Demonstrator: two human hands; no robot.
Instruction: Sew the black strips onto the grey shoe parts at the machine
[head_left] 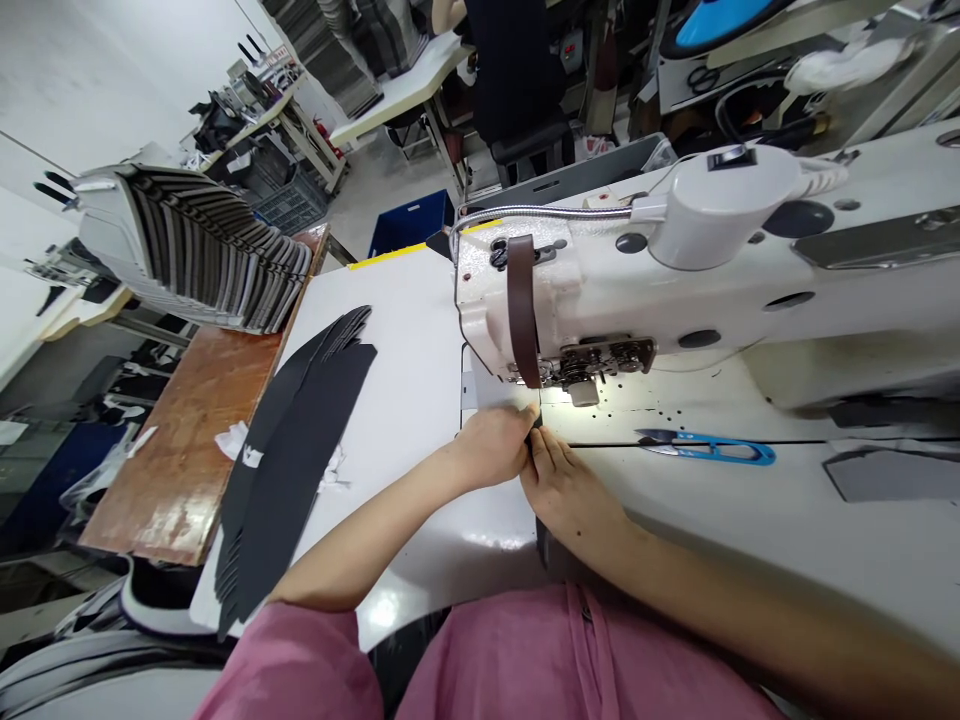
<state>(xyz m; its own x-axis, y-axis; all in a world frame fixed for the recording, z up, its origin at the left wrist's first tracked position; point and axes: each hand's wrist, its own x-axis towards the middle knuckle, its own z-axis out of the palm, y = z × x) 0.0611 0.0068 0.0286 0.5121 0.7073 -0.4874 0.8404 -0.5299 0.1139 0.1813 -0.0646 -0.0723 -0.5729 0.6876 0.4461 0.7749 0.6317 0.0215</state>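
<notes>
A narrow dark strip of material (541, 540) lies on the white machine table, running from its front edge up under both my hands. My left hand (495, 445) is closed on the strip just in front of the sewing machine's needle area, with its thumb and fingertips pressed together. Right beside it, my right hand (559, 480) presses its bent fingers on the same strip. The white sewing machine (510, 290) stands directly ahead, a brown strap hanging over its head. Its needle and presser foot are mostly hidden behind the strap and my fingers.
Blue thread snips (720, 447) lie to the right, near a grey cut piece (892, 475). A fanned stack of black panels (300, 480) is on the left. Beyond it, many grey pieces (217, 250) are piled on a wooden table (187, 430). A person sits across the aisle.
</notes>
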